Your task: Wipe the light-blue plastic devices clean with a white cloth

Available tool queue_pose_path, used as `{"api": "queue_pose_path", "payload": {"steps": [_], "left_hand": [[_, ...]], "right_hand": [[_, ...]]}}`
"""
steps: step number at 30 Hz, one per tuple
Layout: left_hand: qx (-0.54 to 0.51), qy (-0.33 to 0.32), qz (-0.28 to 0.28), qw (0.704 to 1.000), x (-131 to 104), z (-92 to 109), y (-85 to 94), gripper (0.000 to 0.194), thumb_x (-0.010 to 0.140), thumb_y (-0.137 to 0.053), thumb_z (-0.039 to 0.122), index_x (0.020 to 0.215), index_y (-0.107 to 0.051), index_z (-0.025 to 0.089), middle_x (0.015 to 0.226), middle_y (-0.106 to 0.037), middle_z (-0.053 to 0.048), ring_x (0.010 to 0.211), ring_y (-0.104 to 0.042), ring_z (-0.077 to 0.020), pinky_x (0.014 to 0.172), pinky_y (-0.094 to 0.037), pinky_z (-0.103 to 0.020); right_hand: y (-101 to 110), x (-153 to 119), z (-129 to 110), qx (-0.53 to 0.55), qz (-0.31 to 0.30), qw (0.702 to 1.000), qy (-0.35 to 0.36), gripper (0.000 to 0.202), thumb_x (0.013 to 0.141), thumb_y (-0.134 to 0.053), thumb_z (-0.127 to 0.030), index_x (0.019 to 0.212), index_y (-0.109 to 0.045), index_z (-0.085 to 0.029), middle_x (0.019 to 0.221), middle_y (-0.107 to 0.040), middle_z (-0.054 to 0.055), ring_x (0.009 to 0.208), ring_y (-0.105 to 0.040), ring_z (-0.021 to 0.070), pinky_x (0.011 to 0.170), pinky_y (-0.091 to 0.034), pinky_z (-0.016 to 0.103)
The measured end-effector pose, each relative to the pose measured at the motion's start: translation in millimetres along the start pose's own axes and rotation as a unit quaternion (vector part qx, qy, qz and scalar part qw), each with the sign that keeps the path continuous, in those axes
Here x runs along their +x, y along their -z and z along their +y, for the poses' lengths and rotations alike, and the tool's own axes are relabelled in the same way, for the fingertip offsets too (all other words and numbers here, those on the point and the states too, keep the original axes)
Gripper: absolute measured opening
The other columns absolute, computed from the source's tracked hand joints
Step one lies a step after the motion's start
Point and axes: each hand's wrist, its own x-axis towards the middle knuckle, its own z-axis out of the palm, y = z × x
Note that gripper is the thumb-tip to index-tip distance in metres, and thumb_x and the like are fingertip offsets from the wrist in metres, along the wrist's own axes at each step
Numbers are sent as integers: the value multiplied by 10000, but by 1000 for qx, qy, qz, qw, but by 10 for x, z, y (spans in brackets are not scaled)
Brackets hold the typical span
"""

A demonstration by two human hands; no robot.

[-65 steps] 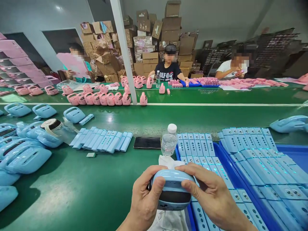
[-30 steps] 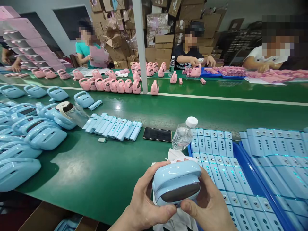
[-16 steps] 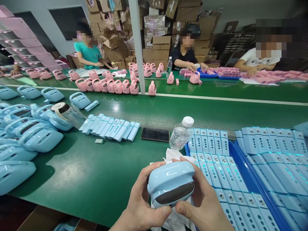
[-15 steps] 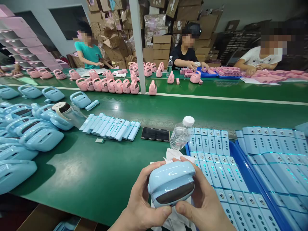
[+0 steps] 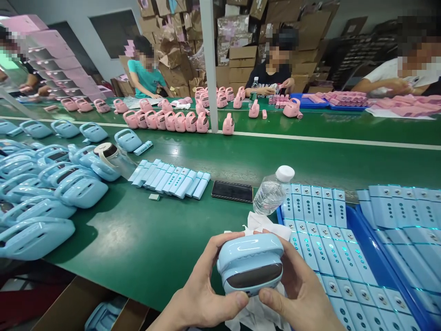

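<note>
Fingers (image 5: 223, 243) of the left hand (image 5: 200, 294) are curled over the top left edge of a light blue gadget (image 5: 251, 262), thumb pressed along its lower front edge. Same deal on the other side: the right hand (image 5: 303, 299) cups it from the right and underneath, thumb tip almost meeting the left thumb below the dark oval window on the front. So both hands are clamped on that one gadget, held up off the green belt (image 5: 155, 239), just above a crumpled white cloth (image 5: 255, 225).

Using the gadget as the anchor: right behind it stands a clear water bottle (image 5: 272, 193) with a white cap, leaning a bit. Left of the bottle lies a black phone (image 5: 232, 191), flat on the belt. Further left of that is a row of pale blue bars (image 5: 172, 179) lined up side by side, with a small grey block (image 5: 154, 196) just in front of them. Way off to the left sits a big pile of blue shells (image 5: 41, 184), same colour as the held one.

Right of the gadget is a blue tray (image 5: 375, 248) packed with more blue bars, button faces up. Some seem to glow at the edges, though that might just be reflection.

Far behind, across the white line, pink gadgets (image 5: 172, 120) stand in a row, and other people sit working at the far side.
</note>
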Motion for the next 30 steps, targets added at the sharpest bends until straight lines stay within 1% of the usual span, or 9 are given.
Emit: {"api": "queue_pose_path", "payload": {"steps": [7,14,16,18,20,22,25,28,30], "left_hand": [[-17,24,25,999,-74,-117,47,784,748,-871,347,1452,-525,353,1523,-590,-60,1350,-598,-337,1123,-498,-418],[-28,66,-12,997,-100,-74,153,802,783,-858,389,1481,-466,348,1411,-621,-51,1266,-624,-294,1063,-528,-369],[-8,62,25,998,-145,-73,222,792,770,-874,369,1458,-483,335,1383,-636,-50,1243,-640,-285,1029,-549,-339],[25,66,113,991,-207,-79,304,736,782,-873,350,1422,-508,334,1350,-647,-45,1192,-659,-261,974,-579,-308],[57,69,202,975,-262,-81,384,690,799,-868,345,1396,-522,342,1328,-641,-41,1170,-660,-252,925,-608,-296],[75,56,248,964,-294,-78,447,670,806,-867,336,1385,-529,355,1326,-623,-42,1164,-654,-253,894,-629,-300],[81,29,249,965,-298,-93,493,685,804,-867,320,1397,-527,363,1369,-579,-56,1183,-640,-270,904,-645,-339],[74,33,246,966,-291,-138,492,722,816,-866,315,1435,-498,371,1447,-531,-74,1264,-609,-306,959,-649,-396],[78,35,245,966,-296,-162,475,749,822,-862,305,1460,-477,379,1504,-499,-76,1333,-573,-325,1012,-635,-423]], "right_hand": [[23,-1,104,-22,-3,1000,19,790,846,-915,-421,1517,-500,-383,1601,-551,33,1495,-481,266,1103,-532,258],[-138,50,-43,-32,1,999,-17,801,832,-900,-536,1500,-482,-390,1530,-606,51,1381,-589,291,1138,-519,387],[-68,127,-97,-51,1,999,-8,786,866,-852,-584,1526,-453,-432,1578,-559,33,1428,-545,292,1221,-452,470],[88,199,-148,-102,46,993,20,667,915,-771,-633,1496,-501,-449,1582,-552,26,1435,-535,296,1236,-432,531],[275,245,-161,-197,105,974,29,541,948,-679,-689,1419,-590,-437,1509,-613,39,1366,-589,307,1178,-492,546],[415,271,-100,-305,114,945,3,501,946,-622,-740,1339,-652,-431,1401,-679,42,1220,-668,302,1055,-587,505],[422,309,126,-410,17,912,-2,439,997,-539,-706,1299,-680,-420,1378,-693,24,1132,-697,288,976,-637,459],[234,364,401,-490,-97,866,17,417,1049,-491,-566,1412,-634,-420,1537,-607,9,1404,-555,359,1157,-526,606],[110,411,548,-543,-131,829,29,469,1029,-521,-417,1490,-592,-368,1582,-568,57,1454,-491,433,1150,-485,720]]}}
